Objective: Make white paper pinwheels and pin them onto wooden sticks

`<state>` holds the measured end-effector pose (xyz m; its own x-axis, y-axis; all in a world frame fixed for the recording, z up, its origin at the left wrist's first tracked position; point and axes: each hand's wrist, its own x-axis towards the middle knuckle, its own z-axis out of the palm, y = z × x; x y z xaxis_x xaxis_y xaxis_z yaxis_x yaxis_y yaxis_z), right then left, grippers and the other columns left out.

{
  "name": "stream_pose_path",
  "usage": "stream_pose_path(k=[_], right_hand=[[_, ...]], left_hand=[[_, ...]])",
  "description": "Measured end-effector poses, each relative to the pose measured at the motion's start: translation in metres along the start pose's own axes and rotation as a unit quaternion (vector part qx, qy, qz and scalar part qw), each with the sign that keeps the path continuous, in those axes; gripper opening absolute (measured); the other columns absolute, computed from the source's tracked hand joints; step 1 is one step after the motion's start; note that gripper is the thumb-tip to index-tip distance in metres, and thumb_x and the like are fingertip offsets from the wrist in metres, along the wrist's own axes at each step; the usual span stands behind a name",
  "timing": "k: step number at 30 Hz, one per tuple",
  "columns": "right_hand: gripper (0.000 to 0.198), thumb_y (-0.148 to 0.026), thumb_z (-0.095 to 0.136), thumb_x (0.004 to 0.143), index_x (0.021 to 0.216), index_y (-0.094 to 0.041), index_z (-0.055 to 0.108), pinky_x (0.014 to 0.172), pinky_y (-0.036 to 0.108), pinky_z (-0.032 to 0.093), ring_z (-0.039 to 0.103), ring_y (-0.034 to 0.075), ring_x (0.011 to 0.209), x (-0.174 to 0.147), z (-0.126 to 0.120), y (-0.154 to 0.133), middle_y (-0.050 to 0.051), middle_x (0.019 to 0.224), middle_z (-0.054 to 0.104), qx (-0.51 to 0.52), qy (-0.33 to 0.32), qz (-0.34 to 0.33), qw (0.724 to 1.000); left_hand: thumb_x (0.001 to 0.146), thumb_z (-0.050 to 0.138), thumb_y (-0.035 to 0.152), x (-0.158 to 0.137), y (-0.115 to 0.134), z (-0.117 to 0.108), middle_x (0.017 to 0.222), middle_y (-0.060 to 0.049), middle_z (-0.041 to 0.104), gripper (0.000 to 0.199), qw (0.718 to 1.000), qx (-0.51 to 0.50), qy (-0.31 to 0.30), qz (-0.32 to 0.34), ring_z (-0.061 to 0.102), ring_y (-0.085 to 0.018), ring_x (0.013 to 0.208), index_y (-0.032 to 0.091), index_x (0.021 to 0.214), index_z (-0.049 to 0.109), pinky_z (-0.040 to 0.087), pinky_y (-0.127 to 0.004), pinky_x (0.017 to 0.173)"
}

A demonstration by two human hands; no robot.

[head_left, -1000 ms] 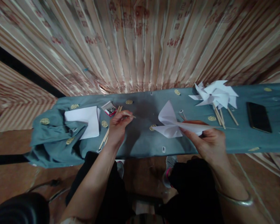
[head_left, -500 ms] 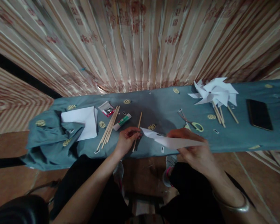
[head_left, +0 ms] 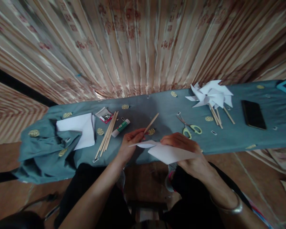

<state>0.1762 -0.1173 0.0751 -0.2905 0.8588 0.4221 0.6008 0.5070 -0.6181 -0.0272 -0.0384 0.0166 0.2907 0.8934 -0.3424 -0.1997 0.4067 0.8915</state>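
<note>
Pleated curtain [head_left: 138, 47] hangs behind our worktop [head_left: 138, 116], which is draped in blue-green cloth with yellow motifs. Taking 12 o'clock as straight ahead, our left hand [head_left: 130, 142] has its grip closed, pinching a wooden stick [head_left: 152, 121] near its lower end; the free length slants out of the fingers toward 1 o'clock. Our right hand [head_left: 184, 143] has its grip pressed together too, pinching folded paper [head_left: 169, 155] along its upper edge. From that grip the paper reaches toward 9 o'clock, its tip overlapping our left hand; we cannot tell whether they touch.

No lettering is legible to us: the green-and-white label on the glue stick [head_left: 120, 128] is too blurred, as are the cloth's small printed patches and the curtain's square marks.

From our left hand, the glue stick and an open packet of metal pins [head_left: 105, 115] lie toward 10 or 11 o'clock, the loose bundle of sticks [head_left: 109, 133] and white paper stack [head_left: 87, 127] nearer 10. From our right hand, scissors [head_left: 185, 124] lie at 12, paper pinwheels [head_left: 212, 93] at 1, and a phone [head_left: 253, 114] at 2.
</note>
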Motion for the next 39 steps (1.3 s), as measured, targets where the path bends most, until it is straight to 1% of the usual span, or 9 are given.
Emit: stream_pose_path(k=[6,13,17,20,27,30,33,36,39], right_hand=[[0.017,-0.022,0.054,0.095,0.107,-0.025,0.065,0.081,0.035,0.053,0.069,0.020,0.091,-0.001,-0.005,0.000,0.005,0.100,0.074,0.011,0.052,0.005,0.999],[0.020,-0.029,0.055,0.094,0.108,-0.026,0.069,0.086,0.042,0.054,0.069,0.025,0.096,-0.003,-0.005,0.002,0.008,0.104,0.074,0.029,0.129,0.041,0.990],[0.020,-0.035,0.057,0.095,0.108,-0.027,0.069,0.087,0.043,0.054,0.069,0.026,0.099,-0.004,-0.006,0.003,0.009,0.106,0.074,0.035,0.128,0.063,0.989],[0.019,-0.034,0.056,0.096,0.109,-0.026,0.068,0.088,0.041,0.053,0.068,0.024,0.100,-0.004,-0.008,0.004,0.008,0.108,0.073,0.039,0.126,0.051,0.990],[0.016,-0.028,0.050,0.099,0.103,-0.023,0.065,0.079,0.031,0.053,0.067,0.017,0.091,-0.001,-0.008,-0.003,0.004,0.099,0.074,0.060,0.013,0.023,0.998],[0.017,-0.029,0.050,0.100,0.104,-0.023,0.064,0.080,0.030,0.053,0.068,0.017,0.092,0.000,-0.005,-0.005,0.005,0.100,0.075,0.069,-0.005,0.007,0.998],[0.013,-0.026,0.053,0.098,0.103,-0.024,0.065,0.082,0.032,0.053,0.069,0.018,0.092,0.000,-0.005,-0.004,0.005,0.100,0.075,0.054,0.031,0.021,0.998],[0.015,-0.025,0.054,0.096,0.105,-0.024,0.066,0.083,0.036,0.054,0.069,0.021,0.094,-0.001,-0.005,0.000,0.006,0.102,0.074,0.054,0.088,0.030,0.994],[0.020,-0.028,0.057,0.094,0.111,-0.025,0.066,0.086,0.039,0.053,0.069,0.023,0.097,-0.003,-0.003,0.003,0.007,0.105,0.073,0.069,0.125,0.016,0.990]], left_hand=[[0.071,0.075,0.036,-0.009,0.006,0.009,0.086,-0.005,0.074,0.016,0.985,0.139,-0.007,0.104,0.065,-0.020,0.081,0.022,0.078,0.079,0.050,-0.030,0.075],[0.074,0.070,0.042,-0.016,0.014,0.015,0.070,-0.002,0.065,0.025,0.976,0.165,-0.035,0.139,0.055,-0.015,0.060,0.022,0.060,0.072,0.047,-0.028,0.061],[0.077,0.066,0.045,-0.018,0.016,0.020,0.055,0.001,0.055,0.028,0.974,0.188,-0.050,0.118,0.050,-0.015,0.054,0.022,0.063,0.073,0.043,-0.027,0.056],[0.076,0.068,0.047,-0.018,0.015,0.019,0.050,0.003,0.053,0.029,0.981,0.162,-0.052,0.097,0.047,-0.013,0.050,0.020,0.083,0.077,0.040,-0.025,0.052],[0.068,0.081,0.043,0.000,0.024,0.004,0.068,0.000,0.070,0.033,0.988,0.055,0.076,0.127,0.054,-0.009,0.054,0.018,0.089,0.076,0.041,-0.021,0.052],[0.066,0.082,0.042,0.000,0.025,0.005,0.069,-0.002,0.071,0.032,0.992,0.062,0.031,0.104,0.058,-0.011,0.056,0.017,0.085,0.077,0.044,-0.023,0.053],[0.067,0.079,0.041,-0.009,0.022,0.012,0.068,-0.003,0.071,0.027,0.995,0.088,-0.028,0.047,0.061,-0.015,0.058,0.018,0.081,0.078,0.047,-0.025,0.054],[0.069,0.075,0.036,-0.018,0.019,0.018,0.077,-0.006,0.075,0.020,0.984,0.164,-0.045,0.057,0.066,-0.020,0.069,0.019,0.079,0.077,0.051,-0.028,0.061],[0.073,0.068,0.040,-0.022,0.014,0.019,0.064,-0.004,0.069,0.024,0.982,0.166,-0.058,0.068,0.060,-0.017,0.058,0.019,0.083,0.075,0.048,-0.027,0.057]])
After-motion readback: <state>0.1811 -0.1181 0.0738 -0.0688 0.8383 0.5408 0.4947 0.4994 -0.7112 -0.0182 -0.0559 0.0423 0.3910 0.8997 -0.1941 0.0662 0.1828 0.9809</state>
